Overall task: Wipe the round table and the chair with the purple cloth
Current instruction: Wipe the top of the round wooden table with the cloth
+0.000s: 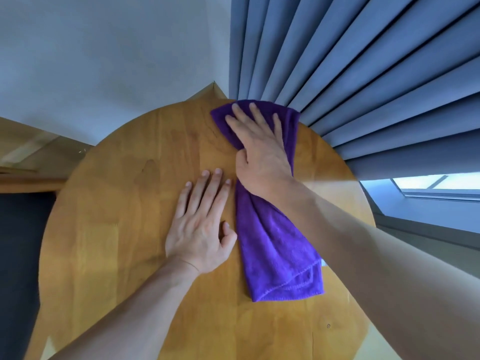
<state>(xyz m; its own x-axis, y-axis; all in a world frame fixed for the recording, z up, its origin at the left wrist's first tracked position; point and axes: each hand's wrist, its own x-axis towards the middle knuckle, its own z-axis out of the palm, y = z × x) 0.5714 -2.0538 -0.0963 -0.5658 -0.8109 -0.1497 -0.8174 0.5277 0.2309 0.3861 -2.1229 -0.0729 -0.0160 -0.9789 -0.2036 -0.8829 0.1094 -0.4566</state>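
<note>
The round wooden table [117,203] fills most of the view below me. A long purple cloth [272,245] lies across it, stretching from the far edge towards me. My right hand [259,149] presses flat on the cloth's far end with its fingers straight and spread. To the left of the cloth, my left hand [202,219] rests flat on the bare wood, fingers straight, its thumb close to the cloth's edge. No chair can be made out for certain.
Blue-grey pleated curtains [363,74] hang right behind the table's far right edge. A pale wall [104,61] stands at the far left. Wooden floor [26,146] shows at the left, with a dark area [18,255] below it. A window frame [428,188] is at the right.
</note>
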